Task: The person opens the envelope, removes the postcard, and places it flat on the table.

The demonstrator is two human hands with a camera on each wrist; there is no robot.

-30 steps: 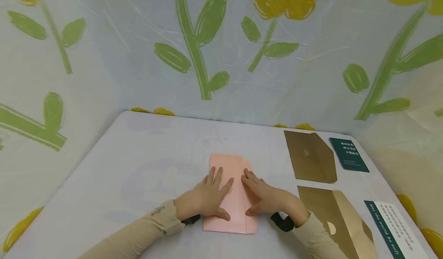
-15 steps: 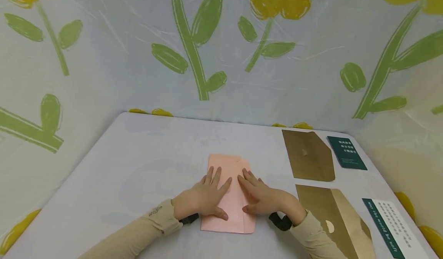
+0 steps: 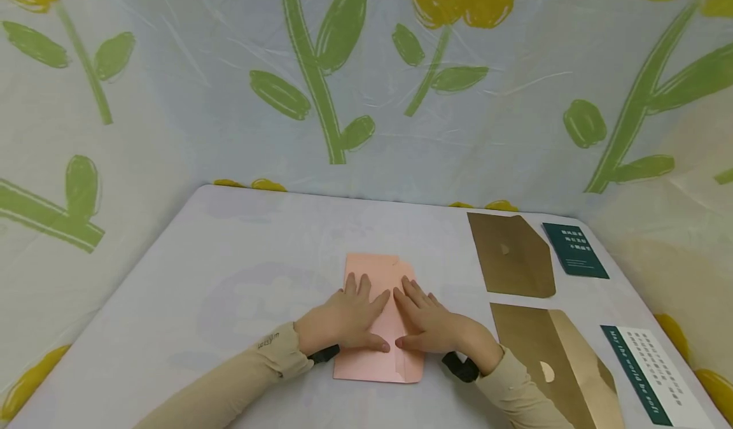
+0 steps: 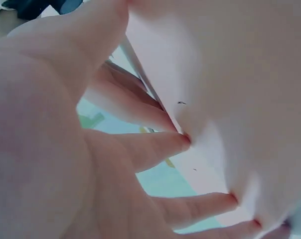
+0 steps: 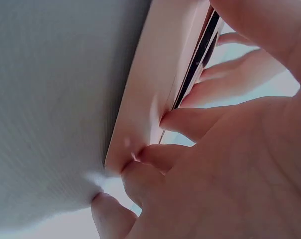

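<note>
A pink paper envelope (image 3: 363,370) lies flat on the table, its long flap (image 3: 412,370) on the right side. Spread over the envelope's body, my left hand (image 3: 343,321) rests with straight fingers, fingertips touching the paper (image 4: 250,74) in the left wrist view. My right hand (image 3: 438,327) touches the flap side, thumb and fingers apart and pointing toward the left hand. In the right wrist view, the right fingertips touch the pink flap (image 5: 150,74) and one touches the table surface (image 5: 56,109). A dark strip (image 5: 198,57) shows along the envelope's edge there.
Two brown envelopes, one farther (image 3: 506,254) and one nearer (image 3: 532,340), lie to the right. Beyond them are a dark green card (image 3: 575,251) and a white-and-green printed card (image 3: 653,375). A flower-patterned curtain (image 3: 229,123) surrounds the white table (image 3: 240,244).
My left hand has slid a little to the right across the envelope, its thumb and index finger now closer to the right hand. The right hand has barely moved.
</note>
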